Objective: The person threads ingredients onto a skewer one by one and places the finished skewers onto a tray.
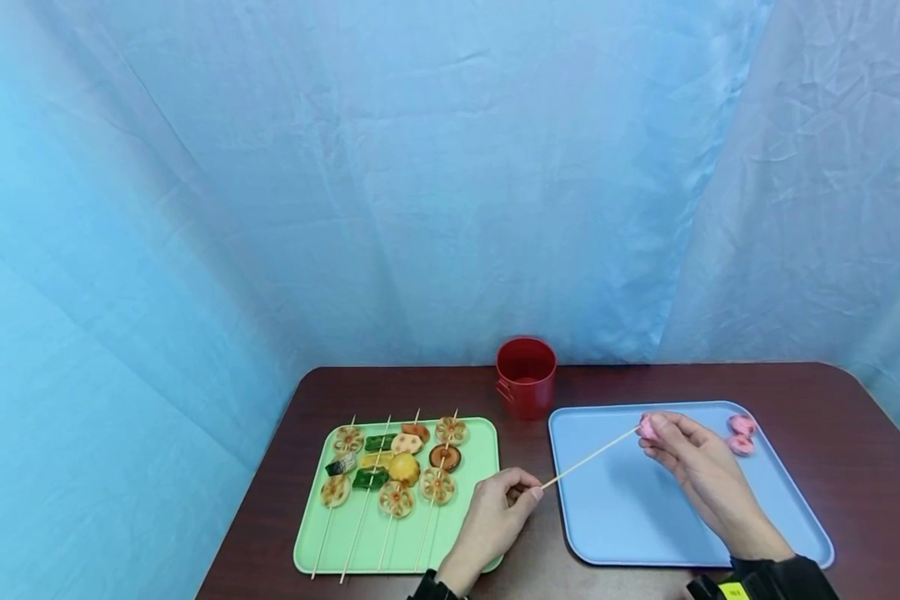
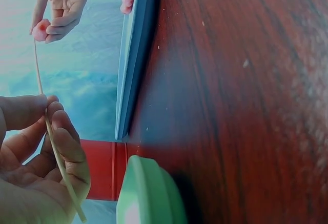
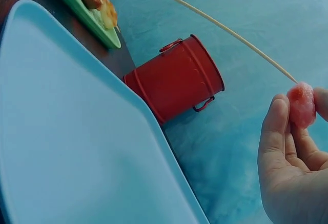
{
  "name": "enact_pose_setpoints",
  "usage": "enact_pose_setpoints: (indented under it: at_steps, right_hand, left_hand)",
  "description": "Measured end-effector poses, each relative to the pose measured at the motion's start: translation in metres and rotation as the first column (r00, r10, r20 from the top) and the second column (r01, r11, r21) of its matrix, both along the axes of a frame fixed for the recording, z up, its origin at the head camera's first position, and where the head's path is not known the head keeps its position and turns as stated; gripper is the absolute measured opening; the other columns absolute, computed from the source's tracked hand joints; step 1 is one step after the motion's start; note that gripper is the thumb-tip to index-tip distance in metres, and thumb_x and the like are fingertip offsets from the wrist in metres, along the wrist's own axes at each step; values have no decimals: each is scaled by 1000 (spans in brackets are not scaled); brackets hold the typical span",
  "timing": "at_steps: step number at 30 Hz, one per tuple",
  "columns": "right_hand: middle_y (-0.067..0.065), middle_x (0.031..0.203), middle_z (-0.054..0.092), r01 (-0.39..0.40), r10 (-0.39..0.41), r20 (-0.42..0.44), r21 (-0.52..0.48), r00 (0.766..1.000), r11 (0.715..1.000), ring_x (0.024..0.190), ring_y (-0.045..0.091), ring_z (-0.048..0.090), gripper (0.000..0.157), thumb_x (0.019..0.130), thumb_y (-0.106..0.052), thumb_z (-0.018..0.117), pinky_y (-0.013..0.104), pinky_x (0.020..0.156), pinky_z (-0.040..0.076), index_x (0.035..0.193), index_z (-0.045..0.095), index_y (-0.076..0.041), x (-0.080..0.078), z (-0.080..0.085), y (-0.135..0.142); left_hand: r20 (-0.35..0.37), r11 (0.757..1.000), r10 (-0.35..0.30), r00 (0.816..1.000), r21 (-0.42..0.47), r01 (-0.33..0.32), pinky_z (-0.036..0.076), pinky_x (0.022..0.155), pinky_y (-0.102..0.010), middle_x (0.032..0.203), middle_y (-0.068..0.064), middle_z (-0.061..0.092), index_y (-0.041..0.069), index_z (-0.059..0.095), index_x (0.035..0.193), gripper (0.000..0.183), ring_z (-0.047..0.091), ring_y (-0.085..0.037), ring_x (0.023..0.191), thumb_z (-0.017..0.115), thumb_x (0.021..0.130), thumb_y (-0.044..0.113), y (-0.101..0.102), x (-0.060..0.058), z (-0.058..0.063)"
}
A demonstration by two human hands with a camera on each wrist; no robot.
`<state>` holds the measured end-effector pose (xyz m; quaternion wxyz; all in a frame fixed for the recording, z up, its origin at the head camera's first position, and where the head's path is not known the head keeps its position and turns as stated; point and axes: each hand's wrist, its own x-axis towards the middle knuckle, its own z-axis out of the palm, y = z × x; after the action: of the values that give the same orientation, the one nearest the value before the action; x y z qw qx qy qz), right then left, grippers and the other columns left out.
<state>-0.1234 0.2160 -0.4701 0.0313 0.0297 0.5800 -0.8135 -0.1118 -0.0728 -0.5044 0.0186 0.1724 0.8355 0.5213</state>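
My left hand (image 1: 493, 515) pinches a thin wooden skewer (image 1: 591, 457) between thumb and fingers, over the gap between the two trays. The skewer slants up to the right, and its lower end passes along my palm in the left wrist view. Above the blue tray (image 1: 630, 533), my right hand (image 1: 701, 479) holds a small pink food piece (image 3: 302, 105) with thumb and fingertips. The skewer's tip meets the pink piece; whether it has gone in I cannot tell. More pink pieces (image 1: 742, 435) lie at the blue tray's right side.
On the left, a green tray (image 1: 307, 542) bears several loaded skewers (image 1: 396, 500) with lotus root slices, mushroom and green pieces. A red metal bucket (image 1: 526, 379) with small handles stands at the back between the trays. Blue cloth (image 1: 450, 183) hangs behind the dark wooden table (image 1: 270, 517).
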Motion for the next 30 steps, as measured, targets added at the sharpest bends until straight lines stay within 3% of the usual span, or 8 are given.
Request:
enact_pose_setpoints:
  at_steps: [9, 12, 15, 19, 21, 26, 30]
  right_hand:
    - [-1, 96, 66, 53, -53, -7, 76, 999, 996, 88, 9, 66, 25, 95, -22, 59, 26, 80, 53, 111, 59, -3, -2, -7, -3]
    - [-1, 96, 67, 71, -72, -5, 146, 997, 987, 88, 9, 66, 32, 94, -25, 61, 26, 79, 53, 114, 57, -1, -2, -8, -4]
    - [-3, 98, 67, 98, -97, -19, 330, 995, 939, 89, 9, 66, 46, 93, -33, 61, 25, 78, 53, 121, 53, 3, -2, -7, -4]
    - [0, 104, 67, 116, -106, -50, 567, 993, 816, 92, 13, 65, 60, 92, -45, 58, 26, 78, 54, 128, 54, 2, -3, -4, -5]
    - [3, 107, 67, 110, -95, -57, 617, 994, 779, 95, 18, 65, 61, 91, -48, 57, 28, 78, 54, 129, 55, -1, -3, -3, -6]
    - [7, 108, 68, 104, -80, -67, 646, 995, 756, 96, 23, 64, 60, 90, -50, 58, 28, 77, 54, 128, 57, -3, -2, -1, -10]
    - [6, 106, 69, 98, -82, -54, 648, 995, 755, 94, 22, 65, 59, 89, -50, 59, 28, 77, 54, 125, 59, -3, 0, 0, -15]
  left_hand:
    - [-7, 999, 34, 999, -9, -34, 44, 57, -17, 72, 12, 59, 13, 71, 88, 8, 52, 1, 63, 65, 89, 18, 0, 0, -3]
    - [-4, 999, 41, 999, -20, -41, 44, 57, -17, 71, 13, 58, 14, 72, 88, 7, 51, 1, 62, 66, 89, 18, -1, 0, -3]
    - [-19, 998, 48, 999, -40, -48, 44, 57, -18, 71, 13, 58, 15, 72, 88, 7, 51, 1, 62, 66, 89, 18, -2, -1, -2]
    - [-52, 996, 50, 997, -65, -53, 42, 56, -18, 71, 13, 56, 15, 72, 87, 6, 49, 0, 61, 66, 88, 18, -5, -3, 0]
    - [-58, 996, 50, 997, -72, -54, 41, 56, -18, 71, 13, 56, 15, 72, 87, 6, 48, 0, 61, 66, 88, 18, -5, -4, 0]
    - [-52, 996, 59, 997, -62, -63, 42, 57, -18, 70, 14, 56, 17, 72, 85, 6, 48, 1, 62, 67, 88, 18, -1, -2, -1]
    - [-55, 997, 62, 997, -38, -64, 42, 57, -18, 70, 14, 56, 17, 71, 85, 6, 49, 2, 61, 67, 88, 19, 4, 0, -2]
